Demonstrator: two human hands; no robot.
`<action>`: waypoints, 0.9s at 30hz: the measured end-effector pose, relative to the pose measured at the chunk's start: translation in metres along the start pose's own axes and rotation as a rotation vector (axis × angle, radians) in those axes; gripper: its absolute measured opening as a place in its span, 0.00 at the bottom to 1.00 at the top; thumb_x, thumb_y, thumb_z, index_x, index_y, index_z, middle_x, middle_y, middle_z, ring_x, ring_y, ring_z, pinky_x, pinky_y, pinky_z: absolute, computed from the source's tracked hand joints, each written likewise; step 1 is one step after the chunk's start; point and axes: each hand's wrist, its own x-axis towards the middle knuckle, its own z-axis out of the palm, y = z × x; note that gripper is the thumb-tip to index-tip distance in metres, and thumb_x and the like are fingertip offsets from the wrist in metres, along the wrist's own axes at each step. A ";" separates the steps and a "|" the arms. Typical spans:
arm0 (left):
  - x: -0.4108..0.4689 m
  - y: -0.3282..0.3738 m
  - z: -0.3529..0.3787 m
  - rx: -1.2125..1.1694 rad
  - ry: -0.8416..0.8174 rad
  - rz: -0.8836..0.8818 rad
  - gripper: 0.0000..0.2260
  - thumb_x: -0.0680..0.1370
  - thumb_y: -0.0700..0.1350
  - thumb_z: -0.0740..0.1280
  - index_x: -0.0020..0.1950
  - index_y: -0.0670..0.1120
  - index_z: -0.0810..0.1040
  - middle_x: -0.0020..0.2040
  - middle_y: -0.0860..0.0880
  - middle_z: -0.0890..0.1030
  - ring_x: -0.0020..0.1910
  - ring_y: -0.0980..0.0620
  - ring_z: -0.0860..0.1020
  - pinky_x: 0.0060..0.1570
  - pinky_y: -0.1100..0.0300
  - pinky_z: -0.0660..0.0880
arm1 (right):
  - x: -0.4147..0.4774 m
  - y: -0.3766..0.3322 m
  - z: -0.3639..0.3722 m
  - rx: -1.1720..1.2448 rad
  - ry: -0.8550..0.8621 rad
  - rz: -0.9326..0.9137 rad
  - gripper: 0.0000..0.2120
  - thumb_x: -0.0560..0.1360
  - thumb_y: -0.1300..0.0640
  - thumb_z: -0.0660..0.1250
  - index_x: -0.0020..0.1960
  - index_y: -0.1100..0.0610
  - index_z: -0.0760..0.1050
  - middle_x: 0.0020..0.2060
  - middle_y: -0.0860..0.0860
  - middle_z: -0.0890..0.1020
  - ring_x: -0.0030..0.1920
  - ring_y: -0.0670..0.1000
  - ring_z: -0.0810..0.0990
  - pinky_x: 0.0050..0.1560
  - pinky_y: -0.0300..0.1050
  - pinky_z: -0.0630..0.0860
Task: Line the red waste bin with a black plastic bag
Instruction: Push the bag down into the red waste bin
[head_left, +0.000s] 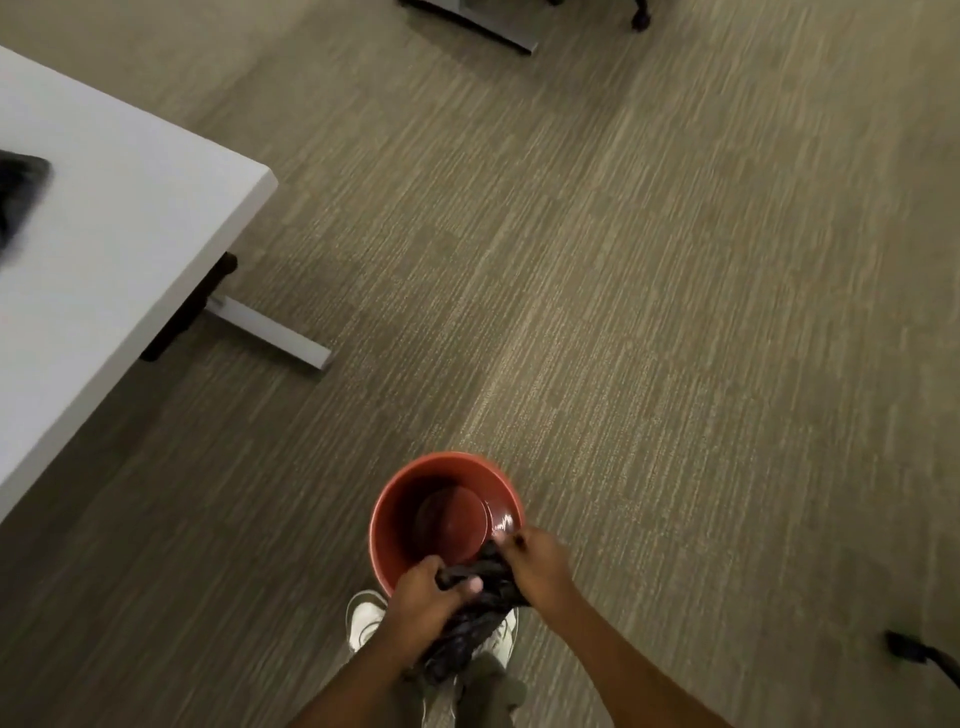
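The red waste bin (400, 499) stands upright on the carpet just in front of my feet, its round mouth open and its inside bare. A crumpled black plastic bag (475, 610) hangs bunched above the bin's near rim, trailing down toward my legs. My left hand (423, 600) grips the bag at its upper left. My right hand (535, 564) pinches the bag's top edge on the right, over the rim. The bag's opening is hidden in the folds.
A white table (130, 223) with a dark object (21, 192) on it fills the left side; its leg and foot bar (270, 332) reach onto the carpet. Chair or desk bases sit at the top (498, 26) and lower right (914, 649). My white shoes (363, 618) stand behind the bin.
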 end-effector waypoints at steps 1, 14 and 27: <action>0.005 -0.003 -0.003 -0.047 0.010 -0.010 0.15 0.66 0.53 0.75 0.39 0.50 0.71 0.34 0.54 0.77 0.35 0.57 0.76 0.32 0.64 0.66 | 0.003 0.002 0.000 0.006 -0.031 -0.018 0.17 0.72 0.44 0.69 0.45 0.59 0.80 0.40 0.55 0.84 0.43 0.53 0.81 0.45 0.46 0.74; 0.068 -0.034 -0.041 0.016 0.394 -0.412 0.19 0.74 0.55 0.62 0.50 0.42 0.82 0.47 0.38 0.83 0.48 0.38 0.81 0.49 0.49 0.78 | 0.018 0.069 -0.011 -0.633 -0.007 0.113 0.09 0.75 0.55 0.58 0.52 0.53 0.75 0.47 0.51 0.83 0.48 0.54 0.82 0.45 0.45 0.75; 0.124 -0.052 -0.020 -0.430 0.092 -0.510 0.20 0.78 0.52 0.57 0.64 0.42 0.74 0.62 0.39 0.78 0.59 0.40 0.78 0.57 0.48 0.76 | 0.070 0.020 0.054 -0.126 -0.311 -0.229 0.50 0.57 0.37 0.74 0.73 0.48 0.56 0.70 0.51 0.69 0.70 0.55 0.66 0.66 0.49 0.63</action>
